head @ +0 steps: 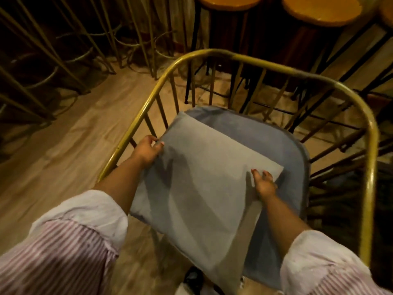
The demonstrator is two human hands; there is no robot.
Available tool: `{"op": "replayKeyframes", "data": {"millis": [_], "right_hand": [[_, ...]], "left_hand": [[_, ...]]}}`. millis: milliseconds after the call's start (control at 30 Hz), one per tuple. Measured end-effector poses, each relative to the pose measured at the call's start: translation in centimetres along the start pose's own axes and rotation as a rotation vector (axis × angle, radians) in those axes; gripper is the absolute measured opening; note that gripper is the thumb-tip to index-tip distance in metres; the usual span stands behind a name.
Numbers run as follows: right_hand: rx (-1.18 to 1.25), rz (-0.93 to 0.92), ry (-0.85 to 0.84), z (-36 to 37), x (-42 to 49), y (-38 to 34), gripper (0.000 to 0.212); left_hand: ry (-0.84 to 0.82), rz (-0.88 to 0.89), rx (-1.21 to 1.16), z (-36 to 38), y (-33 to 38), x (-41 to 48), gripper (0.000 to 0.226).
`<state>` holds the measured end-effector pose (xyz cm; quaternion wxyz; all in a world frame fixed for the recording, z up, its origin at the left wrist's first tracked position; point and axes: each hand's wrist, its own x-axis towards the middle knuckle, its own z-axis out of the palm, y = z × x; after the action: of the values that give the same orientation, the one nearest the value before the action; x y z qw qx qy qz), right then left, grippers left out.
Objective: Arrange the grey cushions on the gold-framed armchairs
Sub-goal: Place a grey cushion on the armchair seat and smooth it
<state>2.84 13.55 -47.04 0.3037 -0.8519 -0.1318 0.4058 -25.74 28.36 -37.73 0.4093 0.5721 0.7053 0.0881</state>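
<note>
Hands on the grey cushion [197, 177]: left hand [147, 151] pinches its left edge just inside the gold-framed armchair [234, 57] rail, right hand [264, 184] grips the right corner. Cushion hangs tilted over the blue-grey seat pad [276, 137], its near corner past the seat's front. Bare wooden floor [63, 145] lies open on the left; wooden stools [321, 11] crowd behind. Striped sleeves [63, 252] cover the near corners.

The cushion [202, 188] was pale grey, the seat pad [276, 141] bluer grey, the chair frame [234, 55] gold; sleeves [70, 252] bore pink-and-white stripes, and the stool tops [321, 11] were orange-brown
</note>
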Motion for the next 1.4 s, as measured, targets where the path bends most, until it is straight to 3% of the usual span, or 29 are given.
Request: {"op": "replayKeyframes", "data": {"millis": [200, 333, 500, 600, 667, 767, 867, 967, 1133, 1233, 1400], "right_hand": [[0.248, -0.015, 0.007, 0.9, 2.8, 3.8, 0.087], [0.412, -0.015, -0.047, 0.7, 2.8, 6.5, 0.084], [0.534, -0.028, -0.112, 0.0, 0.9, 4.7, 0.124], [0.528, -0.099, -0.09, -1.4, 1.2, 3.3, 0.089], [0.516, -0.139, -0.054, -3.1, 1.7, 2.7, 0.078], [0.485, -0.155, -0.034, -5.8, 2.4, 2.3, 0.081], [0.459, -0.139, -0.025, -7.2, 3.0, 2.9, 0.087], [0.45, -0.117, -0.029, -6.9, 3.2, 4.1, 0.089], [0.452, -0.139, -0.012, -5.7, 4.1, 5.3, 0.085], [0.411, -0.163, -0.005, -5.0, 4.5, 5.4, 0.09], [0.347, -0.153, 0.017, -4.3, 5.3, 6.0, 0.099]], "left_hand": [[-0.065, -0.109, 0.0, 2.6, -3.3, 5.7, 0.078], [-0.156, -0.118, -0.067, 3.1, -4.7, 6.6, 0.091], [-0.112, -0.048, -0.141, 3.6, -3.5, 4.8, 0.094], [-0.099, -0.071, -0.217, 3.8, -3.3, 3.3, 0.095], [-0.11, -0.057, -0.267, 4.6, -3.2, 2.1, 0.091], [-0.113, -0.028, -0.332, 6.1, -2.7, 0.3, 0.089], [-0.137, -0.02, -0.362, 7.1, -2.5, -0.6, 0.101], [-0.137, -0.029, -0.367, 7.7, -2.9, -0.4, 0.096], [-0.218, -0.017, -0.357, 8.9, -4.1, 0.6, 0.112], [-0.251, -0.057, -0.256, 9.8, -4.5, 0.9, 0.12], [-0.249, -0.102, 0.027, 10.7, -4.7, 2.6, 0.155]]}}
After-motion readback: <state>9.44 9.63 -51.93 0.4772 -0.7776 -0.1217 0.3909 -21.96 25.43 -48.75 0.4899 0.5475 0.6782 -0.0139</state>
